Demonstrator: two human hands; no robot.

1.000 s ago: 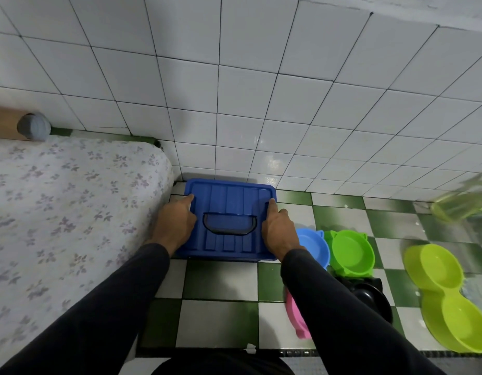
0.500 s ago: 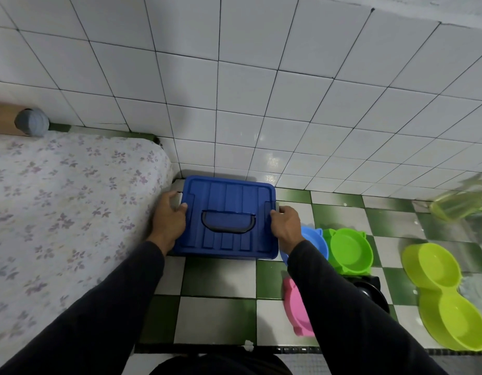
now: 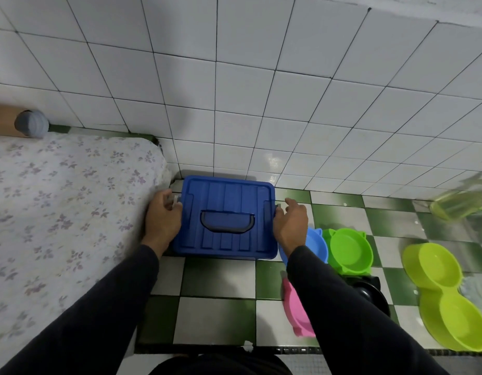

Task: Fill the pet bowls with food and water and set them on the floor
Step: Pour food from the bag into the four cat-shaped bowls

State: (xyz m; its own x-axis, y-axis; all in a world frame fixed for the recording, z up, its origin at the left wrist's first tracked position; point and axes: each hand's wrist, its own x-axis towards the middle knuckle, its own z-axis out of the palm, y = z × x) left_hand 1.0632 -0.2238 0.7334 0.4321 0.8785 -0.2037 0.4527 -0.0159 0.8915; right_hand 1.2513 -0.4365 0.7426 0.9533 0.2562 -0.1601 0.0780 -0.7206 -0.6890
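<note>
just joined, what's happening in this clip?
A person crouches over a blue lidded storage box on the checkered floor, left hand and right hand at the grey side latches. The lid is still on. To the right sit empty bowls: blue, green, pink, black and a lime double bowl.

Home room: floral mattress [image 3: 58, 212], white tiled wall [image 3: 234, 90], checkered floor [image 3: 218, 318].

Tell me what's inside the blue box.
Not visible: the blue lid covers the box completely. Only its ribbed top and dark handle show, with the left hand and right hand at its side latches.
</note>
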